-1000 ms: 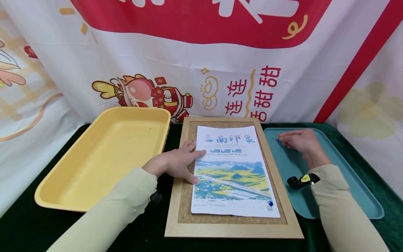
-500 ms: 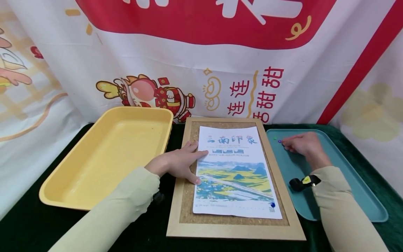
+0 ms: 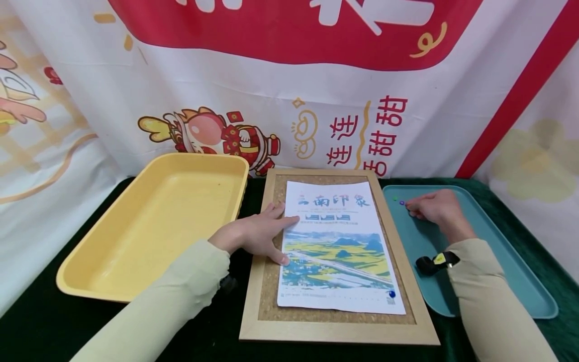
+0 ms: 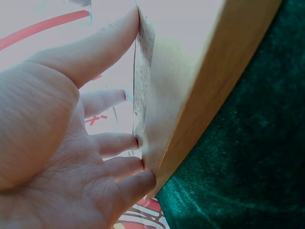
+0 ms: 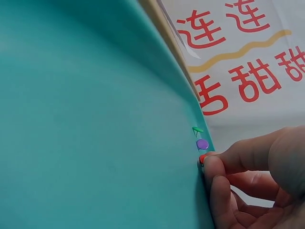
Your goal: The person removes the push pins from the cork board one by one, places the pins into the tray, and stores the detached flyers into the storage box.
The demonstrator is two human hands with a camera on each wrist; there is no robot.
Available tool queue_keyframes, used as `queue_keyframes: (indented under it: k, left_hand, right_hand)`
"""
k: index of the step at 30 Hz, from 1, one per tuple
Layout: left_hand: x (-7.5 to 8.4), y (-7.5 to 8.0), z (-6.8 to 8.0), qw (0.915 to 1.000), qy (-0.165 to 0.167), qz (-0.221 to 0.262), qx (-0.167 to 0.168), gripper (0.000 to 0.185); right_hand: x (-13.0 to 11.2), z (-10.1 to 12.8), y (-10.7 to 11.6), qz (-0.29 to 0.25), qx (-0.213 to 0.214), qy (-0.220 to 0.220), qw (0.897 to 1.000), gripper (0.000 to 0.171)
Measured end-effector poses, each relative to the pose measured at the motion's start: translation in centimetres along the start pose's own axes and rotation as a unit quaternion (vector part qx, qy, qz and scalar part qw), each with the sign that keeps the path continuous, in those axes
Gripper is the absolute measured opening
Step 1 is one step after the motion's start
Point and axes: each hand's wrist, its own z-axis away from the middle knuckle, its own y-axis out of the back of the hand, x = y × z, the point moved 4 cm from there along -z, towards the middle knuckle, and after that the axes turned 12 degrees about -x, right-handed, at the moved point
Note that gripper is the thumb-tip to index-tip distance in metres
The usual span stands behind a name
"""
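Yellow tray (image 3: pixel 154 216) sits at the left of the worktop (image 3: pixel 203 329), leaving the middle to the framed corkboard (image 3: pixel 339 332). Across that board's left side lies the left hand (image 3: pixel 258 234), its grip spread wide and grasping nothing, likely steadying the printed sheet (image 3: pixel 334 251). A blue pin (image 3: pixel 392 294) stands at the sheet's near right corner, seemingly anchoring it. Far left in the teal tray (image 3: pixel 506 266), a green pin (image 5: pixel 197 130) and purple pin (image 5: pixel 202 144) neighbour the right hand (image 3: pixel 436 206), whose nearly closed grip pinches a red pin (image 5: pixel 202 158), suiting something so small.
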Motion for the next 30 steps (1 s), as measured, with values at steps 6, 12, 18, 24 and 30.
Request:
queue_keyframes:
  k: [6, 12, 18, 24, 30]
  left_hand:
    - [0.02, 0.00, 0.00, 1.0000, 0.002, -0.001, 0.001, 0.098]
    - [0.06, 0.07, 0.12, 1.0000, 0.003, -0.003, -0.003, 0.098]
    - [0.07, 0.08, 0.01, 1.0000, 0.003, -0.002, -0.004, 0.098]
    - [0.07, 0.03, 0.08, 0.9999, 0.009, 0.001, -0.004, 0.099]
    - [0.10, 0.04, 0.14, 1.0000, 0.006, -0.001, -0.002, 0.099]
  right_hand:
    - [-0.03, 0.03, -0.07, -0.006, -0.013, -0.013, 1.000, 0.039]
    - [0.04, 0.02, -0.10, -0.007, -0.020, -0.015, 1.000, 0.041]
    - [0.25, 0.08, 0.28, -0.012, -0.046, 0.011, 0.999, 0.044]
    - [0.08, 0.37, 0.50, -0.051, -0.069, 0.024, 0.996, 0.048]
    - [-0.32, 0.91, 0.46, -0.064, -0.048, 0.035, 0.996, 0.050]
